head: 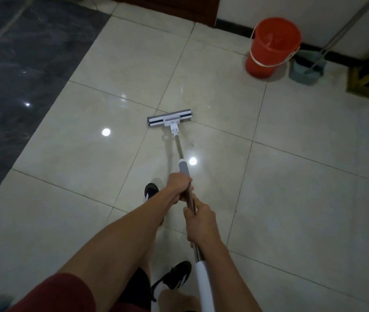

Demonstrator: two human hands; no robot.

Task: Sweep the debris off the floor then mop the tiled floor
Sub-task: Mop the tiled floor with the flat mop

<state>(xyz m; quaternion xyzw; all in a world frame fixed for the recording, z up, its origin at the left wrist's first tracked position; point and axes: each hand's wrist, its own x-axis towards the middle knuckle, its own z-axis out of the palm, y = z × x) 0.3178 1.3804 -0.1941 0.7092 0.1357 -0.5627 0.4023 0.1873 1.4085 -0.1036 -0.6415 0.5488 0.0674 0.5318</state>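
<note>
Closest in, a red sleeve (66, 291) at the bottom left, and two black shoes (174, 275) planted on the pale tiled floor (302, 199). The mop's white upper grip runs down past the right forearm and out of view at the bottom.

Up the pole now: the right hand (199, 221) is wrapped around the mop handle (180, 152), fingers curled tight on the shaft. Just ahead of it, the left hand (179, 186) grips the same pole, fist closed round it right below the grey foam sleeve. Two hands, nearly touching, both on the shaft.

Follow the metal pole forward and there's the mop head (170, 119), a flat grey and white bar lying across the floor right at a junction of grout lines, mid-room. Ceiling lights glint off the glossy tiles on both sides of it.

To the left, a dark marble-look strip of floor (21, 75).

Far right, by the wall: an orange bucket (273, 47) with a pale bail handle, standing upright; its inside shows only orange, contents impossible to make out. Just beside it, a small grey-blue bin (306, 72) with a thin pole leaning out of it toward the wall.
</note>
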